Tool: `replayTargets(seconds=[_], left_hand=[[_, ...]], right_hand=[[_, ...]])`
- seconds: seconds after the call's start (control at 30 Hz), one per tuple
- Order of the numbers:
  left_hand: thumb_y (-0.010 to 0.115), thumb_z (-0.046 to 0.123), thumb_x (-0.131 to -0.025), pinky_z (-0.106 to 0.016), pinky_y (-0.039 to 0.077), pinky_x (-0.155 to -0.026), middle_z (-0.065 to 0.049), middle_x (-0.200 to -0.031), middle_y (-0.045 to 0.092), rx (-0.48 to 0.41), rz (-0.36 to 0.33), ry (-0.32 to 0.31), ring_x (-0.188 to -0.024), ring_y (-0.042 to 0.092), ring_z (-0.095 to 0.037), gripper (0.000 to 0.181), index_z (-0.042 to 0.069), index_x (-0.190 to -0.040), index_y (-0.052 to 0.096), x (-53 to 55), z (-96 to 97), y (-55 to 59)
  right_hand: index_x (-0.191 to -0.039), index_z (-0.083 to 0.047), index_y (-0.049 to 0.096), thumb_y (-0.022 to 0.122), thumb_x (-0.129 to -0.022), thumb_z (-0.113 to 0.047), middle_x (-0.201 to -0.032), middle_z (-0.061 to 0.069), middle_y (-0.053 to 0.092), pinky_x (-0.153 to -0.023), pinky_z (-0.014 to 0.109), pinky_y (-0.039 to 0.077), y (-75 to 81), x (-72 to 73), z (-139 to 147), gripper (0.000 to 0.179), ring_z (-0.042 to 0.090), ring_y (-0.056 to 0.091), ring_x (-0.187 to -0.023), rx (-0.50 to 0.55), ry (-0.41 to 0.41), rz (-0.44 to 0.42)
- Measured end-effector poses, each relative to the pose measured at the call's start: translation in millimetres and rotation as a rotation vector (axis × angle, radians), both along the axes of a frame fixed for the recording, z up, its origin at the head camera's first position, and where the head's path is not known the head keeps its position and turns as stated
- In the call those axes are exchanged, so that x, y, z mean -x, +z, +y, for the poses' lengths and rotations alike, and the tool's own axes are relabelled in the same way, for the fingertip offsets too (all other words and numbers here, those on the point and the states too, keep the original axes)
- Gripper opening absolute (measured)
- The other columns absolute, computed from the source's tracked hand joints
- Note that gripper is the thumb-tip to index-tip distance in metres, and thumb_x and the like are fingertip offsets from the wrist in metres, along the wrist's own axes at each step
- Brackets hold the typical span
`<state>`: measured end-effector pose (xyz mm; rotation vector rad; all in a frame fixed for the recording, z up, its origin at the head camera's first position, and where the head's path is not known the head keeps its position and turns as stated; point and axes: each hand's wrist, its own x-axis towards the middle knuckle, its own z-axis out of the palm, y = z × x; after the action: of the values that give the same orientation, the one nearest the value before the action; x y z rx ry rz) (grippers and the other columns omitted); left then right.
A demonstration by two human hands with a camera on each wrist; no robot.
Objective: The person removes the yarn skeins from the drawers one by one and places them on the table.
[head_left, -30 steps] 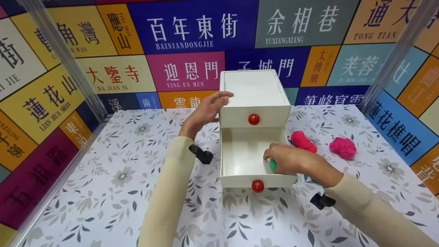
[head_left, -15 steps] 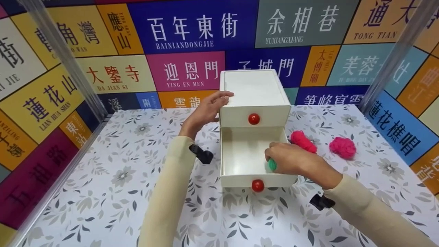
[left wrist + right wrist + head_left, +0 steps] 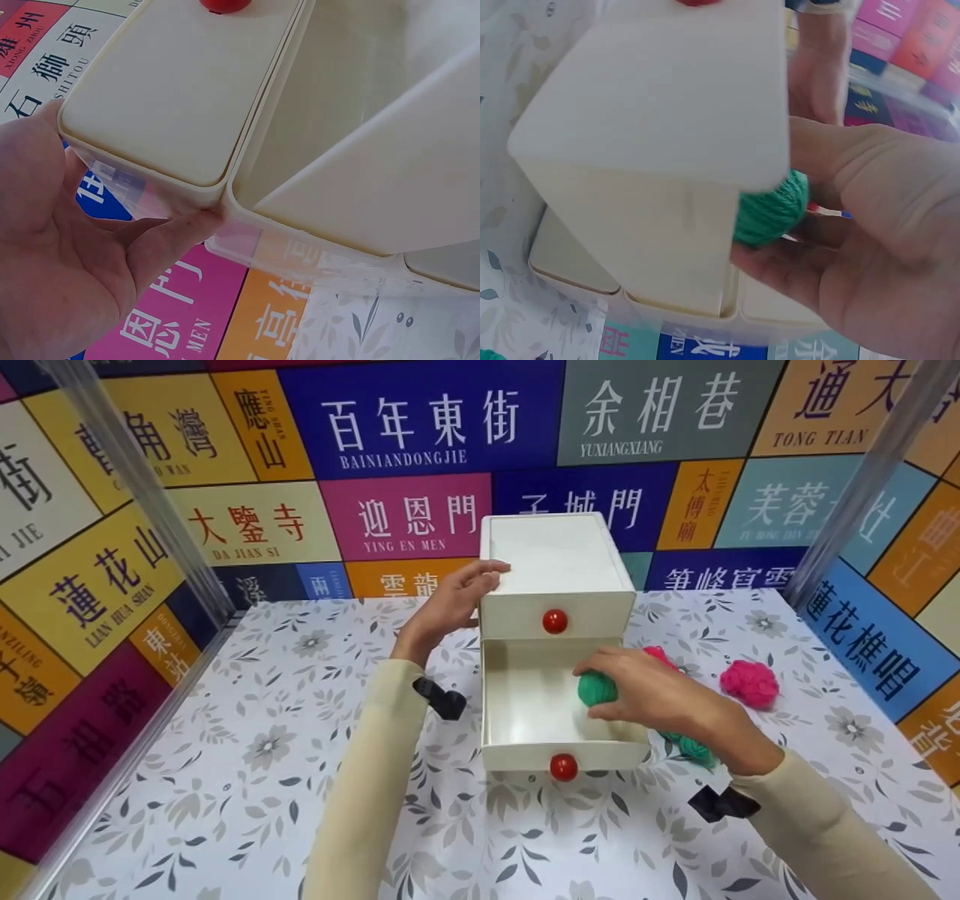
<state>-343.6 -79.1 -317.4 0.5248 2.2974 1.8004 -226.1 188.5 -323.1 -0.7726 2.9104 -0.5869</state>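
A white drawer cabinet (image 3: 559, 553) with round red knobs stands upright on the table. The drawer (image 3: 566, 756) below its top one is pulled out. My right hand (image 3: 645, 690) holds a small green ball of yarn (image 3: 597, 688) between thumb and fingers, over the right side of this drawer. In the right wrist view, the drawer's wall partly hides the yarn ball (image 3: 772, 214). My left hand (image 3: 459, 592) rests on the cabinet's upper left edge, fingers on top. The left wrist view shows the thumb of my left hand (image 3: 90, 262) against the side.
Right of the cabinet lie a red-pink skein of yarn (image 3: 660, 655), partly behind my right hand, and a pink yarn ball (image 3: 750, 684). More green yarn (image 3: 696, 751) lies beside the open drawer. A patterned wall (image 3: 420, 420) rises behind the table.
My right hand has lifted and moved back toward the cabinet, with more of the green ball showing. Green yarn beside the drawer has come into sight. My left hand stays put.
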Motion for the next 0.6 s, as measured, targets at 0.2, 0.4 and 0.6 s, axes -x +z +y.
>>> replayTargets(seconds=[0.2, 0.4, 0.6], left_hand=[[0.044, 0.030, -0.108, -0.052, 0.055, -0.099, -0.013, -0.135, 0.059, 0.002, 0.008, 0.000, -0.112, 0.062, -0.027, 0.036, 0.018, -0.140, 0.054, -0.3, -0.1, -1.0], [0.044, 0.032, -0.107, -0.053, 0.054, -0.100, -0.012, -0.137, 0.058, 0.014, 0.014, 0.001, -0.116, 0.062, -0.028, 0.036, 0.020, -0.140, 0.054, 0.3, 0.1, -1.8], [0.044, 0.032, -0.107, -0.054, 0.053, -0.101, -0.013, -0.137, 0.058, 0.004, 0.014, -0.001, -0.115, 0.062, -0.028, 0.036, 0.020, -0.140, 0.054, 0.1, 0.9, -1.3]], right_hand=[[-0.129, -0.005, 0.062, 0.079, -0.084, -0.012, -0.135, 0.017, 0.051, -0.100, 0.054, 0.053, -0.9, -3.1, 19.0, 0.048, 0.035, 0.055, -0.116, 0.197, -0.042, 0.012], [-0.134, -0.009, 0.061, 0.079, -0.086, -0.016, -0.135, 0.016, 0.047, -0.096, 0.046, 0.057, -3.9, -6.1, 43.6, 0.052, 0.038, 0.054, -0.118, 0.330, -0.111, -0.009], [-0.142, -0.008, 0.051, 0.076, -0.090, -0.019, -0.139, 0.013, 0.052, -0.087, 0.012, 0.054, -12.4, -3.8, 69.6, 0.059, 0.023, 0.062, -0.118, 0.534, -0.126, -0.098]])
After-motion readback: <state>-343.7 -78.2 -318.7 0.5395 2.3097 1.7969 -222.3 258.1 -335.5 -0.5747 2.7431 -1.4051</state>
